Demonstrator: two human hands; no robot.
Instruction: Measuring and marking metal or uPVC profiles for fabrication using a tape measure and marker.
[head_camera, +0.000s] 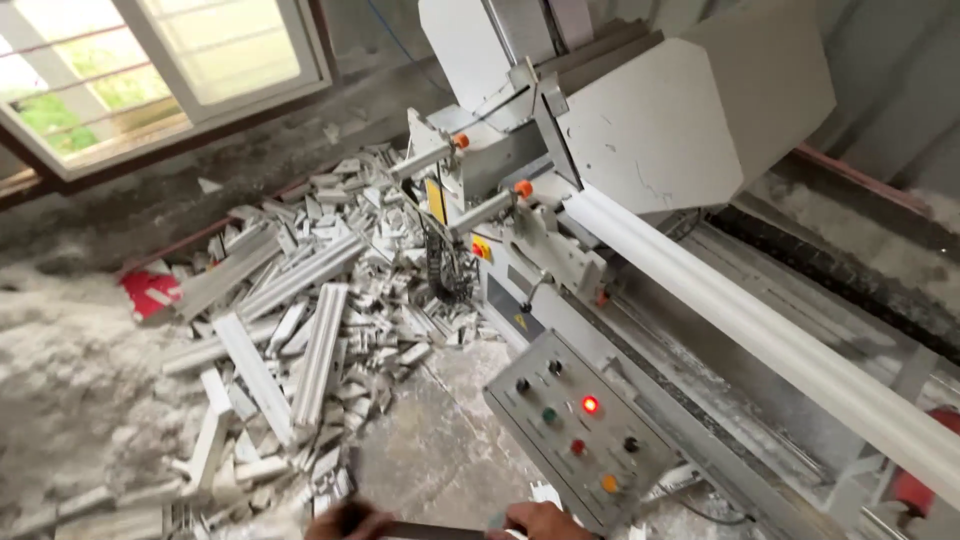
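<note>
- While both hands are showing only at the bottom edge of the view, the left hand (345, 522) is curling over the near end of a dark flat bar (425, 530), and its fingers look closed on it, though the frame is cutting most of the hand off.
- The right hand (540, 520) is resting on the other end of that bar, just below the control panel; how far it is open cannot be told, since only its knuckles are showing.
- The dark bar is lying between the two hands, low over the dusty concrete floor (440, 440).
- A grey control panel (575, 430) is sitting just above the right hand, tilted, with a red lamp (590, 405) glowing among green, red, black and yellow buttons.
- A long white plastic profile (760, 340) is lying on the machine bed, running from the saw housing down to the right edge.
- A large white angular saw housing (690, 110) is standing over the far end of the profile, with two clamp cylinders tipped in orange (523, 188) beside it.
- A heap of white profile offcuts (300, 330) is spreading over the floor to the left of the machine, with a red object (148, 292) lying at its far side.
- A window (150, 70) is letting in daylight at the top left.
</note>
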